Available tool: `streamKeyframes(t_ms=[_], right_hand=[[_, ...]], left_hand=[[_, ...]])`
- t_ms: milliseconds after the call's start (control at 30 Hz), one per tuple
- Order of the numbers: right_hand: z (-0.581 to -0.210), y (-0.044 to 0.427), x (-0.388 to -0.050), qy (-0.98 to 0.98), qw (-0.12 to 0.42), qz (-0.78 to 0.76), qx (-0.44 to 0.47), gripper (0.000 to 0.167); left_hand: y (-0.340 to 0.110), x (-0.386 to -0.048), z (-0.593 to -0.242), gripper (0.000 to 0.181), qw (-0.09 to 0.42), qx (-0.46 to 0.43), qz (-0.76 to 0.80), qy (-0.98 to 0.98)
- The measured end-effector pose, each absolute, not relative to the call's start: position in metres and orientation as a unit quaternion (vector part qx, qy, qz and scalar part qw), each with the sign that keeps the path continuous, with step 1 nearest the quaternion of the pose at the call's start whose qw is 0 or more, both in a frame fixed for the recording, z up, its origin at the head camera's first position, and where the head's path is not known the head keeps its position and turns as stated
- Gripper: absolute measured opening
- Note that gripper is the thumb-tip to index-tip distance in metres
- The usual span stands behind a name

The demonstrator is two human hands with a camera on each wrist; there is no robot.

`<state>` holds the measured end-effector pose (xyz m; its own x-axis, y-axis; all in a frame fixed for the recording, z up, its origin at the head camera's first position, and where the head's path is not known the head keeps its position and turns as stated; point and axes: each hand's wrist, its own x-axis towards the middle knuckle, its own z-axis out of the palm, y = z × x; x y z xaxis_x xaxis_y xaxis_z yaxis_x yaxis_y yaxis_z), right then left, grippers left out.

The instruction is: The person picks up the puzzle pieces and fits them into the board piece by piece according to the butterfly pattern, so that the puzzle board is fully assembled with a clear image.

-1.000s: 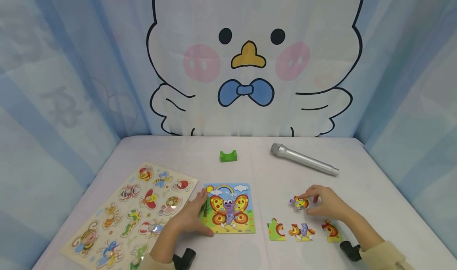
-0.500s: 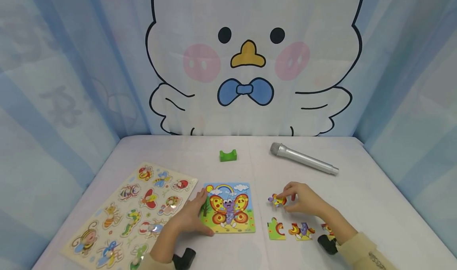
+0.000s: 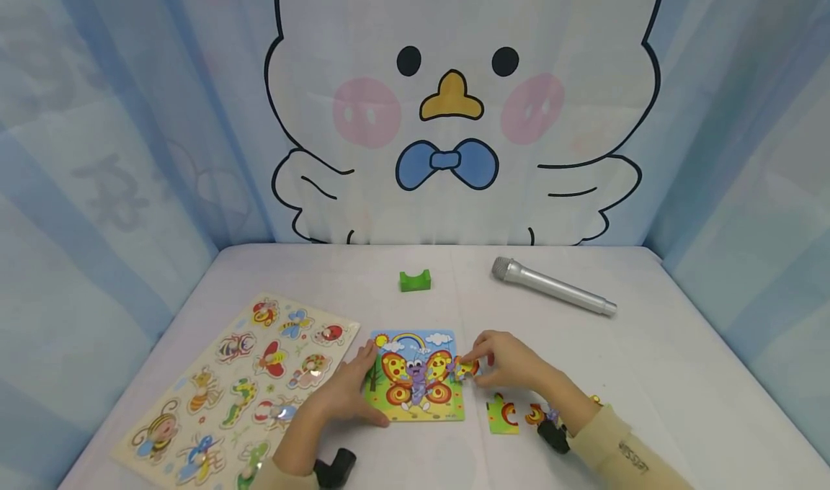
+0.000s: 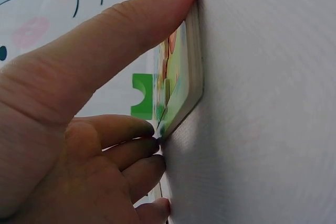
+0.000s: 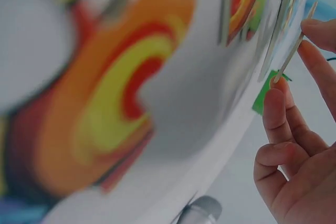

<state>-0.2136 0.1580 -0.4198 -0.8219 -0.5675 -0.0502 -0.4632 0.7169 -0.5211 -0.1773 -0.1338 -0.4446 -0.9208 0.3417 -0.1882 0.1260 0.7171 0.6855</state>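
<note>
A small square butterfly puzzle board (image 3: 415, 342) lies in the middle of the table in the head view. My left hand (image 3: 344, 393) rests at its left side, fingertips touching the left edge and the thumb (image 4: 131, 24) by the near edge. Over the board's right edge, my right hand (image 3: 512, 360) pinches a colourful puzzle piece (image 3: 464, 369) between thumb and fingers. Seen edge-on in the right wrist view, that puzzle piece (image 5: 290, 56) looks thin. Nearer me lie a green-and-red puzzle piece (image 3: 501, 415) and another puzzle piece (image 3: 534, 413), partly hidden by the right wrist's black camera.
At left lies a large insect puzzle board (image 3: 220, 403), beneath or beside the left forearm. Farther back are a green notched block (image 3: 415, 281) and a silver microphone (image 3: 554, 286). One more loose piece (image 3: 595, 399) barely shows behind the right sleeve. Curtains surround the table.
My right hand has carried the pinched puzzle piece leftward, from beyond the loose pieces to the butterfly board's right edge. The right forearm now covers some loose pieces. The left hand has stayed put.
</note>
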Motion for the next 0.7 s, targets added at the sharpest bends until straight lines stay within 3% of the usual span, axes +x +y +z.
streamKeyframes(t_ms=[700], right_hand=[[-0.419,0.112,-0.220,0.924,0.116,-0.185,-0.314,0.027]], left_hand=[[-0.135,-0.177,-0.444,0.113,0.152,0.132,0.357,0.912]])
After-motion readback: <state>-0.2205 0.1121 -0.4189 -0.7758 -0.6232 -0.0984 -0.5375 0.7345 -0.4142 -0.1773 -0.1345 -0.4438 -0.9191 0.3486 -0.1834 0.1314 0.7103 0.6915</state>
